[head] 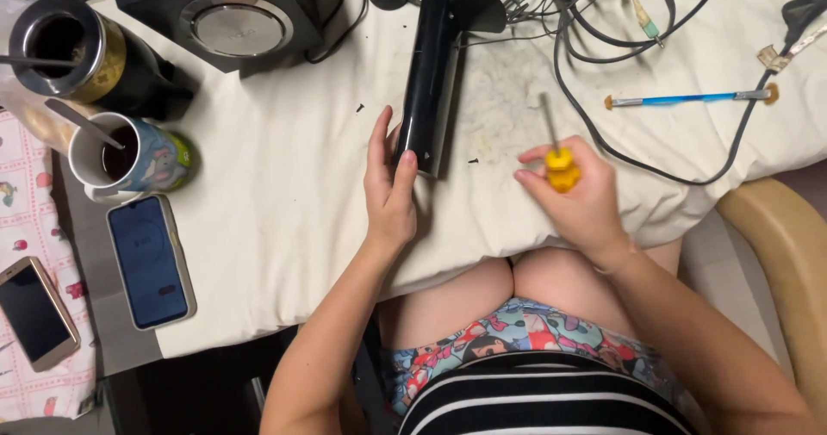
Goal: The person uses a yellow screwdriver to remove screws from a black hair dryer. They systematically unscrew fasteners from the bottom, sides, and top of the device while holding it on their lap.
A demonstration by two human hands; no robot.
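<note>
While the white cloth [284, 228] is covering the worktop, a round tin [73, 52] with a gold-coloured band is standing at the far left corner, and a cartoon-printed mug [129, 155] is sitting just in front of it. A blue-cased phone [151, 261] is lying near the mug. The left hand [389, 185] is resting open, fingers touching the lower end of a long black device [431, 82] lying lengthwise on the cloth. The right hand [579, 195] is closing around a yellow-handled screwdriver [556, 146], shaft pointing away, just right of the device.
</note>
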